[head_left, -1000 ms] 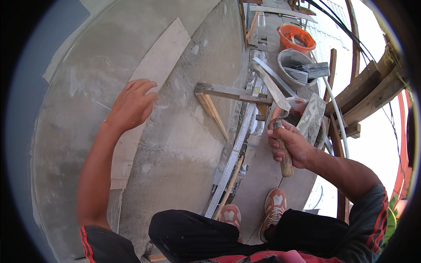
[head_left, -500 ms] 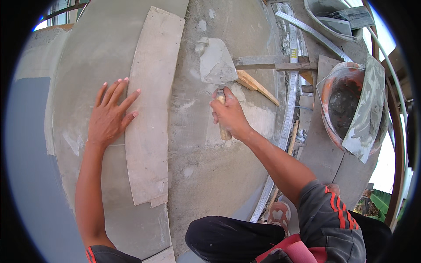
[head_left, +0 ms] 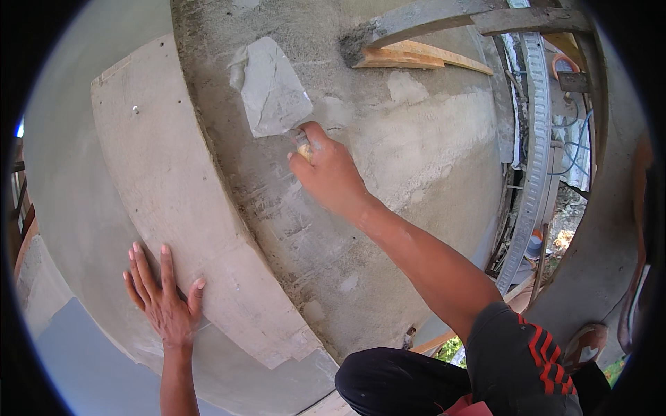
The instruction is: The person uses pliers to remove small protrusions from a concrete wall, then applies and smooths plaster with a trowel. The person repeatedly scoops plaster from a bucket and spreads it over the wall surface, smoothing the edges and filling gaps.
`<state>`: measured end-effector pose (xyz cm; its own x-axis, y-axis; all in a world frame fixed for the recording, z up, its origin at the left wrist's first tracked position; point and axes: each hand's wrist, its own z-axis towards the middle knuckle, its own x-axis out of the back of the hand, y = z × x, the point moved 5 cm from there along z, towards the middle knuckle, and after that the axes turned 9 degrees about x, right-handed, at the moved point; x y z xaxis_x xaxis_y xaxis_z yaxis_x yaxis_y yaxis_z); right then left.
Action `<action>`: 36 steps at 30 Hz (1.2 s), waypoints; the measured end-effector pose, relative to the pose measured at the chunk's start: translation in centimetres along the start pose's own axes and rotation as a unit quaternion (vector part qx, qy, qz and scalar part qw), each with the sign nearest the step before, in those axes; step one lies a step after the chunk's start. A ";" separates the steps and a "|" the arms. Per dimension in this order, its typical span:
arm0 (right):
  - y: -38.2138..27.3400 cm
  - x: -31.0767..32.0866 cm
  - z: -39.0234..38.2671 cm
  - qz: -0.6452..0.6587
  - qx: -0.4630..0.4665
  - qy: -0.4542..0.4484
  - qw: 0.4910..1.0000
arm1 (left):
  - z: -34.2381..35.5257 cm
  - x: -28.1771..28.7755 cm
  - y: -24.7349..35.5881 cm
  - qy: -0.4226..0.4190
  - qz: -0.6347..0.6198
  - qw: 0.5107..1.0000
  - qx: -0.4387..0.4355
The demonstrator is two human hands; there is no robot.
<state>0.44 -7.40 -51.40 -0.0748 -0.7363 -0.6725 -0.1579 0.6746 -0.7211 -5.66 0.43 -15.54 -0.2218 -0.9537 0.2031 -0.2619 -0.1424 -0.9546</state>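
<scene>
My right hand (head_left: 329, 170) grips a trowel (head_left: 274, 90) by its wooden handle, mostly hidden in the fist. Grey mortar covers the blade, with a lump at its left edge. The blade is over the rough cement surface (head_left: 388, 149); whether it touches cannot be made out. My left hand (head_left: 163, 305) lies flat with fingers spread, its thumb on a long pale board (head_left: 173, 159) and its other fingers at the board's left edge. This board lies against the surface, between the smooth plaster (head_left: 59, 166) and the rougher area.
At upper right a wooden beam (head_left: 430, 24) meets the rough surface, with light timber pieces (head_left: 409, 57) beside it. A perforated metal channel (head_left: 533, 139) runs down the right side next to blue wire (head_left: 579, 149). A blue-grey area (head_left: 76, 367) is at lower left.
The view has turned and come nearer to the surface, leaving the buckets mostly out of sight. In the picture, the trowel is farther left and my left hand lower along the board.
</scene>
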 end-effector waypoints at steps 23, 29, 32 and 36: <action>-3.5 -5.9 6.4 -0.125 0.173 0.037 0.976 | 0.4 -0.7 0.4 -0.018 -0.002 0.999 -0.032; -4.9 -5.1 4.9 -0.176 0.184 0.007 0.967 | 0.7 -0.6 0.4 -0.023 0.002 0.999 -0.031; -3.8 -4.2 0.9 -0.156 0.177 -0.006 0.972 | 0.6 -0.8 0.5 -0.025 0.000 0.999 -0.032; -2.9 -3.3 -1.1 -0.101 0.170 0.050 0.979 | 0.4 -0.7 0.4 -0.023 0.000 0.999 -0.027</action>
<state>0.10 -6.98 -46.88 -0.1740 -0.8463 -0.5035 0.1569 0.4809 -0.8626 -5.26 0.96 -16.14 -0.1797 -0.9649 0.1918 -0.3126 -0.1288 -0.9411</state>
